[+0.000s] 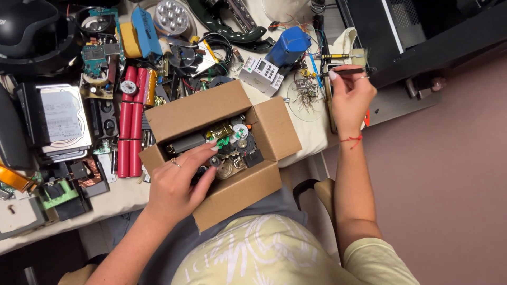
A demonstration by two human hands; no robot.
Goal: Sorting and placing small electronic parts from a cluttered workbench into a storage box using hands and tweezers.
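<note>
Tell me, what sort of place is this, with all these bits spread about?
Most likely a hobby electronics workbench. The table is crowded with a bare hard drive, red battery cells and circuit boards. The left hand digs in a cardboard box of small parts, and the right hand pinches a thin tool.

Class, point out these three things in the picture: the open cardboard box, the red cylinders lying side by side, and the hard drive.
cardboard box point(198, 108): head view, on its rear flap.
red cylinders point(129, 126): head view, middle of the bundle.
hard drive point(63, 119): head view, on its silver top plate.
</note>
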